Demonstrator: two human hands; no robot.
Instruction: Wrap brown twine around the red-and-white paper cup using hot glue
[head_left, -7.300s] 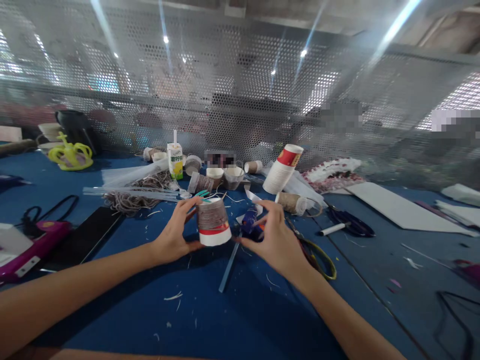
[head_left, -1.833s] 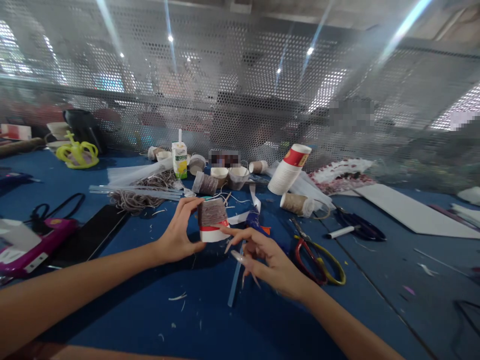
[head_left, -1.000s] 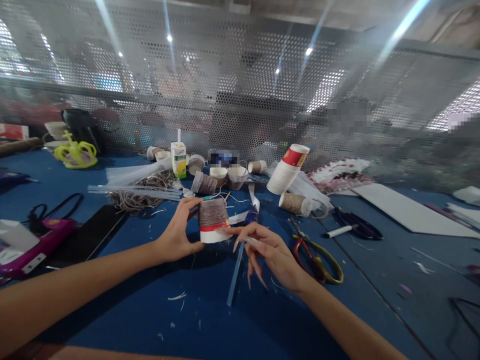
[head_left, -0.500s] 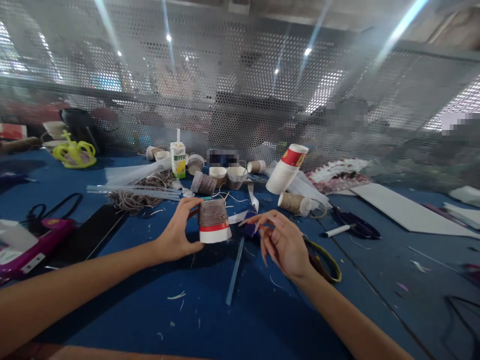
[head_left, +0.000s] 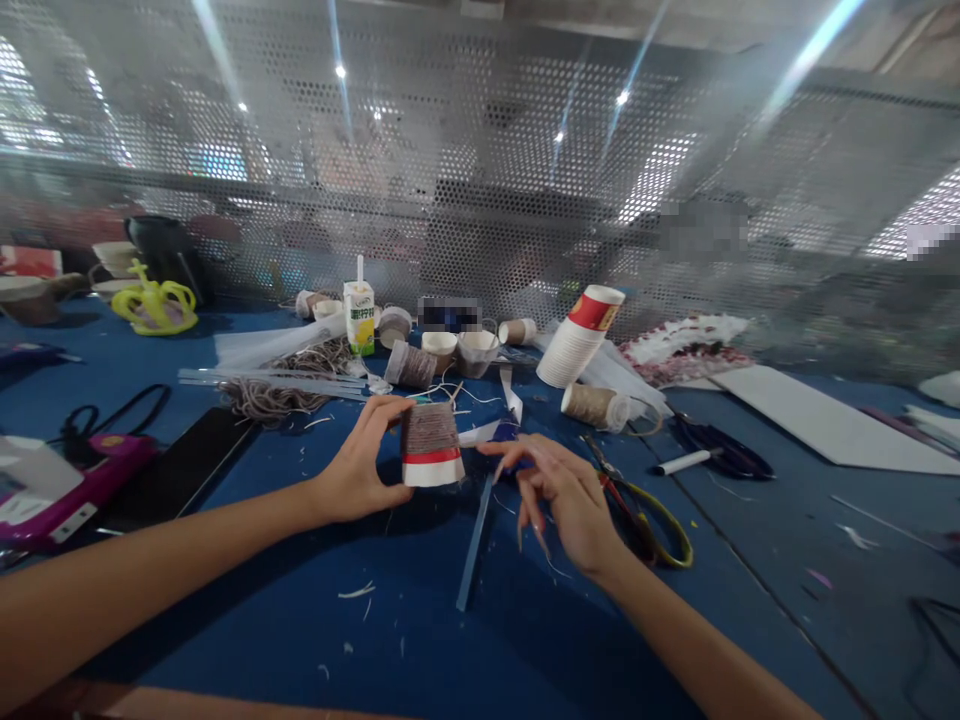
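Cup (head_left: pixel 433 457) in your left hand (head_left: pixel 360 470), your right hand (head_left: pixel 574 495) just beside it

Your 2 hands are apart from each other. The left is clamped on the cup from its side, with thumb and fingers, near the middle of the blue table (head_left: pixel 300 620). The cup has its narrow end upward; grey-brown yarn (head_left: pixel 430 428) is wound around this upper part, above a red band and a white edge. Your right hand has bent, spread fingers, and its index finger points to the cup, apart from it. Near these fingertips you have a translucent stick (head_left: pixel 476 545) and a partly hidden dark blue tool (head_left: pixel 508 431). Scissors (head_left: pixel 681 530) lie beside your right wrist.
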